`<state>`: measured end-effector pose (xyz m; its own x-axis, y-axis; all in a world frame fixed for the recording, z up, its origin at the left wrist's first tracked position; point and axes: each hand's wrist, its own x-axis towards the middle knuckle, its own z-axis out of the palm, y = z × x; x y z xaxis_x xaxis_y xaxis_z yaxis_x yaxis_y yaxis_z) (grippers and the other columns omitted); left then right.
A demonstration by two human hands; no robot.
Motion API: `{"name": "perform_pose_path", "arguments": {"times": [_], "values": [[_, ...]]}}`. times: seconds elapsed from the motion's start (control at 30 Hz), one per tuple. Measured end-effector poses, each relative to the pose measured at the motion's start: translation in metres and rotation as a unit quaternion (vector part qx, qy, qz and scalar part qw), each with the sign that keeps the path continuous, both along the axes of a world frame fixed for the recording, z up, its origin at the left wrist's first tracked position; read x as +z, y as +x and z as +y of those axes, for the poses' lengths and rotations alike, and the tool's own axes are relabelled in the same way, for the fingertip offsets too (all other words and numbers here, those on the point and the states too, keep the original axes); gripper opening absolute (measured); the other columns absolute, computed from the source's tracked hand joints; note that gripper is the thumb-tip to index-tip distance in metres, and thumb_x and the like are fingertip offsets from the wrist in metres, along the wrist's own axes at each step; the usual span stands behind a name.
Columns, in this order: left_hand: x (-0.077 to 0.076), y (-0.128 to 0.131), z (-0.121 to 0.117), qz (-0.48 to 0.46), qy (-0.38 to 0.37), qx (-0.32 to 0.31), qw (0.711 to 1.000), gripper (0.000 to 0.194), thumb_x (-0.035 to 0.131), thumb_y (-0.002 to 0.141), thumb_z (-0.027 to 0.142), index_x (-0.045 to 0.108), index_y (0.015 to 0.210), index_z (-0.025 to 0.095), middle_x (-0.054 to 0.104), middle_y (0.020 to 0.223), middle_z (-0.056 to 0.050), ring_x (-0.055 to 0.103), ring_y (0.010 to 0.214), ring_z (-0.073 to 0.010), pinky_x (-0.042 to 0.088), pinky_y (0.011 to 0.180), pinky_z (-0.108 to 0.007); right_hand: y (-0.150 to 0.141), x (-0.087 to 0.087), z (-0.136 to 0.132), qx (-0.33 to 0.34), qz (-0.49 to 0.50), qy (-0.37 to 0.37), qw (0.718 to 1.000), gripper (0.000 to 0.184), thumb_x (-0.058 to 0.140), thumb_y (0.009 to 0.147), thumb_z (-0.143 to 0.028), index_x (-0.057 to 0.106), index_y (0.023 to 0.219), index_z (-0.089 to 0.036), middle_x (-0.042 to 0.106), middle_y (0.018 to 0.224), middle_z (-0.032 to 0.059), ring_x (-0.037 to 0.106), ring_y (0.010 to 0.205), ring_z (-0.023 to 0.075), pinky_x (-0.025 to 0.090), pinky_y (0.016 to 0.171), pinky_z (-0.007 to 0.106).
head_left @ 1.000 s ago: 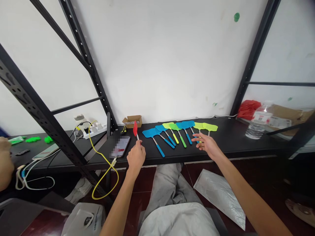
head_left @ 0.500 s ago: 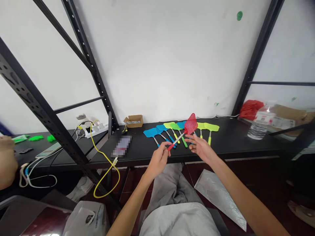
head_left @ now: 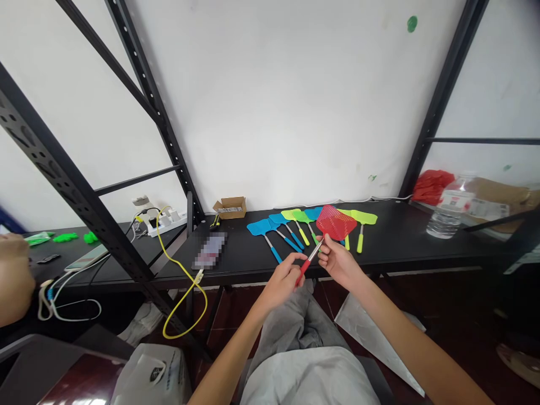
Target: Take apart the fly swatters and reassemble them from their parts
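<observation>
A red fly swatter is held over the front edge of the black shelf. My left hand grips its red handle end. My right hand pinches the thin metal shaft just below the red mesh head. Behind the swatter, several blue, green and yellow fly swatters lie side by side in a row on the shelf, handles toward me.
A phone on a yellow cable lies left of the row, a small cardboard box behind it. A water bottle and red bag stand right. Another person's hand is at far left. A silver pouch lies on the floor.
My left hand carried the red swatter from beside the phone rightward toward my right hand. My right hand left the swatter row and closed on the red swatter's shaft.
</observation>
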<state>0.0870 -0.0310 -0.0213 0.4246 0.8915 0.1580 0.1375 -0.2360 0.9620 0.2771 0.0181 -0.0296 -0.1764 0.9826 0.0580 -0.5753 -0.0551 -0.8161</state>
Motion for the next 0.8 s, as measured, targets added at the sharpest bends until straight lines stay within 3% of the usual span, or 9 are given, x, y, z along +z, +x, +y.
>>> {"name": "perform_pose_path", "arguments": {"times": [0.23,0.47,0.8], "values": [[0.003,0.006,-0.004,0.004,0.026,-0.008,1.0,0.041,0.044,0.094,0.053,0.059,0.098,0.015,0.05,0.056,0.004,0.04,0.045,-0.0081,0.032,0.046,-0.019,-0.018,0.002,-0.015,0.034,-0.071,0.072,0.994,0.034,0.071,0.08,-0.052,0.071,0.087,-0.019,0.045,0.056,-0.004,0.04,0.05,0.0085,0.036,0.047,0.021],[-0.003,0.01,-0.003,-0.018,0.024,-0.001,1.0,0.047,0.041,0.094,0.059,0.05,0.076,0.017,0.046,0.047,0.005,0.04,0.038,-0.0077,0.031,0.041,-0.019,-0.026,-0.001,-0.018,0.008,-0.136,0.117,0.984,0.037,0.069,0.081,-0.054,0.072,0.084,-0.017,0.049,0.057,-0.0028,0.044,0.049,0.0083,0.036,0.047,0.022],[-0.004,0.016,-0.005,-0.079,-0.049,-0.033,0.995,0.048,0.04,0.093,0.061,0.048,0.073,0.018,0.049,0.043,0.004,0.039,0.034,-0.008,0.031,0.039,-0.019,-0.026,0.0,-0.018,-0.028,-0.122,0.112,0.986,0.039,0.07,0.079,-0.055,0.068,0.074,-0.016,0.048,0.056,-0.0028,0.045,0.05,0.0093,0.034,0.048,0.024]]}}
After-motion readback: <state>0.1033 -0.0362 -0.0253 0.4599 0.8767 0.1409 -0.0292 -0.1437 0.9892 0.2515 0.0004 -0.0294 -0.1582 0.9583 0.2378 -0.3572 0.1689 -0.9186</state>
